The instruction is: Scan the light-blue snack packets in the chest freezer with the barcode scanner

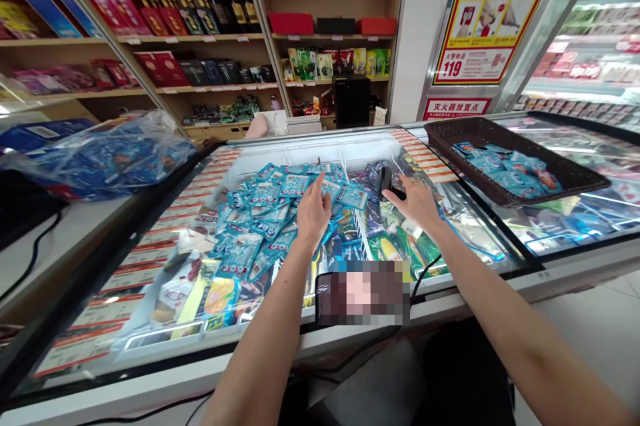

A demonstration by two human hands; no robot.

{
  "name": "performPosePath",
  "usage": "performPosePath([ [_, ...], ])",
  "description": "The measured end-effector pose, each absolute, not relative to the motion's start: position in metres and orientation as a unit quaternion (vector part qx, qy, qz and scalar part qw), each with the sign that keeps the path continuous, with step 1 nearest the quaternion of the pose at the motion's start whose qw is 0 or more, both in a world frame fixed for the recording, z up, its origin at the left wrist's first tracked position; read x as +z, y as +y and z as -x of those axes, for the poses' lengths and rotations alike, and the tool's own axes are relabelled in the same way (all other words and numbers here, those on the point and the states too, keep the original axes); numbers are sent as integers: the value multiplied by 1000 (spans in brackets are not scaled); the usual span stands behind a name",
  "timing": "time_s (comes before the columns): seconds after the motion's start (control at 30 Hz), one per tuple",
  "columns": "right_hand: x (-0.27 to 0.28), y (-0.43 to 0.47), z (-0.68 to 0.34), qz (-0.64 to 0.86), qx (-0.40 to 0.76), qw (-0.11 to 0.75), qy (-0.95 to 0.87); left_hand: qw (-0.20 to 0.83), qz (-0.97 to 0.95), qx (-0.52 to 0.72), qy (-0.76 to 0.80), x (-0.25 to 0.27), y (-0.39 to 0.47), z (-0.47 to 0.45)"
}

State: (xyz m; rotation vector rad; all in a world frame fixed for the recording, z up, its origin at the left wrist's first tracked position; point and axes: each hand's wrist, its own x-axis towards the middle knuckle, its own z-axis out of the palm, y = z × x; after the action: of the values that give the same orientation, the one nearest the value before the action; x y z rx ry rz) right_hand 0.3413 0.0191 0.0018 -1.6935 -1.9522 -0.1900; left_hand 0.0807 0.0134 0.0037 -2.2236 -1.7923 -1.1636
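Many small blue packets (267,196) lie heaped on the glass top of a chest freezer (240,153). My left hand (314,213) is over the right side of this heap, fingers stretched forward and thumb apart. It holds nothing that I can see; whether the fingertips touch a packet is unclear. To the right, my right hand (419,203) is open beside a small black upright object (384,181), its thumb reaching in front of that object's base. The kind of black object cannot be made out. A phone-like black device (325,298) stands at the freezer's front edge, its screen blurred out.
A brown plastic tray (445,143) with more blue packets rests on the right. Left, a clear plastic bag (125,153) full of blue packages lies on a counter. Black cables (427,273) run along the freezer front. Stocked shelves (200,36) stand behind.
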Motion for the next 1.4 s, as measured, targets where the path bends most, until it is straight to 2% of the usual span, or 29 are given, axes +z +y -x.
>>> performPosePath([
  [0.1,20,11,-335,573,-90,327,-746,-33,732,-389,-558,15,6,-87],
  [0.27,53,-13,-308,524,-28,330,-785,-117,758,-433,-474,43,-17,-102],
  [0.43,74,-47,-285,483,29,373,-792,-162,772,-442,-427,73,-55,-107],
  [0.6,83,-71,-280,493,16,398,-773,-175,767,-462,-409,89,-85,-108],
  [0.8,59,-63,-281,581,-6,277,-765,-162,761,-414,-473,59,-77,-101],
  [1.0,48,-71,-286,600,-20,241,-762,-159,769,-383,-487,44,-79,-95],
  [1.17,49,-84,-289,607,-25,263,-749,-180,753,-391,-498,42,-93,-87],
  [1.4,16,-107,-300,545,-3,404,-735,-180,738,-386,-523,5,-129,-76],
])
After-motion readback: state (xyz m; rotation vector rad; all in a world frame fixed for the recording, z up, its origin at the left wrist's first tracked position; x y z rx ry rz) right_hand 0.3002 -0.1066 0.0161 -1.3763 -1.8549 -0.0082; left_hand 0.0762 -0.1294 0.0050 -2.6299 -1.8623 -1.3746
